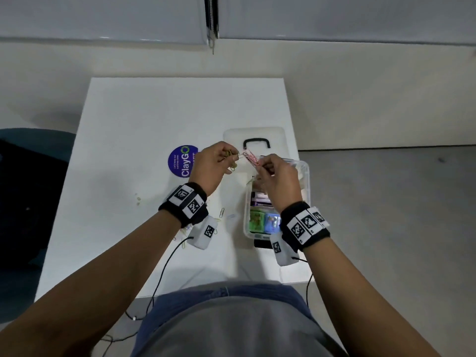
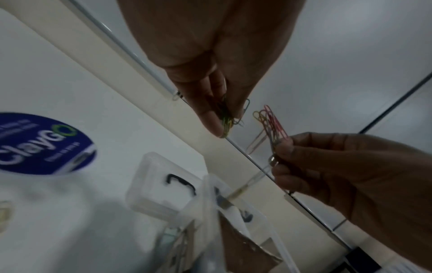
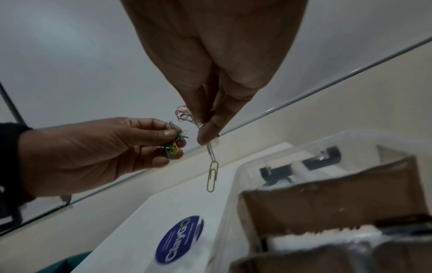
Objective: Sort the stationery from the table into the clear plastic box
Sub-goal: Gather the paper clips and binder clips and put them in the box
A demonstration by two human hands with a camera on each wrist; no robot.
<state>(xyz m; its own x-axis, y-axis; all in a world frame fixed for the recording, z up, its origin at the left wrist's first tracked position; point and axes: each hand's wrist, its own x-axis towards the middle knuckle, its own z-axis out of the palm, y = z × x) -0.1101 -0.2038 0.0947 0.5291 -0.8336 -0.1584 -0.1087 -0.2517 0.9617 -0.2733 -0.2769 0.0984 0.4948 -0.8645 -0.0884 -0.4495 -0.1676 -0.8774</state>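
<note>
My left hand (image 1: 217, 161) pinches a small bunch of green and yellow paper clips (image 2: 226, 120) above the table, left of the box. My right hand (image 1: 268, 173) pinches a bunch of pink and red paper clips (image 1: 250, 157) over the far end of the clear plastic box (image 1: 306, 176). A chain of clips hangs from that hand, ending in an olive clip (image 3: 212, 177). The box holds coloured packets (image 1: 265, 220) and brown cardboard pieces (image 3: 327, 199). More loose clips (image 1: 221, 212) lie on the table near my left wrist.
The box's clear lid (image 1: 253, 136) with a black handle lies flat just beyond the box. A round blue ClayGo sticker (image 1: 183, 161) is on the white table (image 1: 134, 150). Wrist-camera cables trail off the near edge. A dark chair (image 1: 31, 176) stands at the left.
</note>
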